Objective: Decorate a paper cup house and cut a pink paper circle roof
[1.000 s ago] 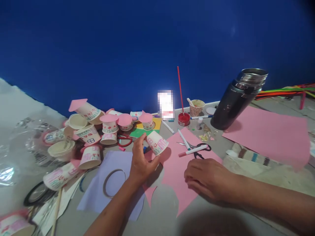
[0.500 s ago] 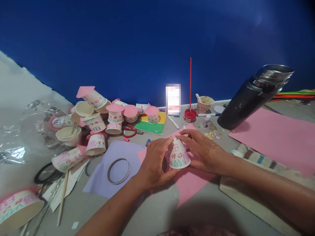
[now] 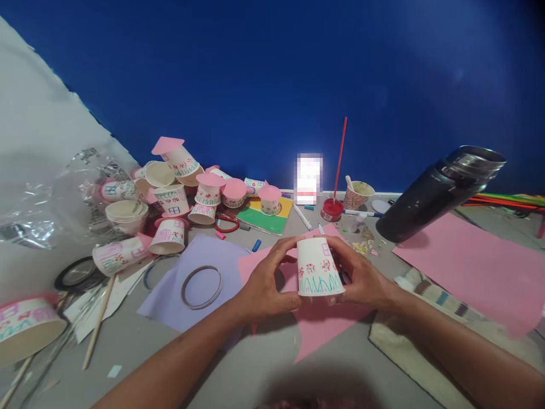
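Note:
A white paper cup (image 3: 318,267), upside down, is held between both hands above the table. Red flowers, green grass strokes and a pink window are drawn on its side. My left hand (image 3: 272,278) grips the cup's left side, thumb low near the rim. On the other side my right hand (image 3: 361,270) closes on it, its fingers partly hidden behind the cup. Beneath the hands lies a cut sheet of pink paper (image 3: 317,335). Left of it, a roll of tape (image 3: 184,292) rests on purple paper (image 3: 164,309).
Decorated cups with pink cone tops (image 3: 208,190) crowd the left, beside a stack of plain cups (image 3: 126,218) and red-handled scissors (image 3: 229,224). Rearward stand a red pot (image 3: 331,211), a patterned cup (image 3: 357,196) and a glowing screen (image 3: 308,179). A black flask (image 3: 430,199) leans at right over pink paper (image 3: 481,267).
The cup has been turned between my hands, so its flower and grass side faces me and the window has shifted right. It appears larger and closer. The view has tilted slightly.

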`<state>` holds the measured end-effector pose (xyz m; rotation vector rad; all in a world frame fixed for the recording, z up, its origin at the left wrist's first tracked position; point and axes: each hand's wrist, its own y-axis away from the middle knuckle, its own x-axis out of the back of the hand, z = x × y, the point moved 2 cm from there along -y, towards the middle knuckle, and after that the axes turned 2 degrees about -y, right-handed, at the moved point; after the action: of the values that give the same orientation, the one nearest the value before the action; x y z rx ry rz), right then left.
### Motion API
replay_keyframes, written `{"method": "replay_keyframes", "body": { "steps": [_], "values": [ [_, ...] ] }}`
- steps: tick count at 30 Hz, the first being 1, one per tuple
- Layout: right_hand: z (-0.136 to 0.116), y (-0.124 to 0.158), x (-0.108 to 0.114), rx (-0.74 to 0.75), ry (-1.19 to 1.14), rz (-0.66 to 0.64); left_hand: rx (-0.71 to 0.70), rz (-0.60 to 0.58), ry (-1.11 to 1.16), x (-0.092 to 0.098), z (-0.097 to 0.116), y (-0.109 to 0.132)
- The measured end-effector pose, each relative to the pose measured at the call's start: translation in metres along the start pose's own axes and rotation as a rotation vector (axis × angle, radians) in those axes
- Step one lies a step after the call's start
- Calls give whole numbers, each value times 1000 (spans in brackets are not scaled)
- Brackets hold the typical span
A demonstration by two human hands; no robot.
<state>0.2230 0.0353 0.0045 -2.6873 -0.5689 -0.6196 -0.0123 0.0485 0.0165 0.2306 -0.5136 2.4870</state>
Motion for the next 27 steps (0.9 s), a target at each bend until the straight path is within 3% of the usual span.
{"method": "replay_keyframes", "body": {
  "steps": [3,10,16,27],
  "values": [
    [-7,0,3,-15,42,13,-20,24,-112,1,2,0],
    [-19,-4,6,143,206,23,-157,43,-346,2,-2,0],
    [-12,-5,8,135,218,3,-105,-19,-354,3,-10,0],
    [-10,-4,6,102,206,33,-42,-24,-330,5,-9,0]
  ]
}}
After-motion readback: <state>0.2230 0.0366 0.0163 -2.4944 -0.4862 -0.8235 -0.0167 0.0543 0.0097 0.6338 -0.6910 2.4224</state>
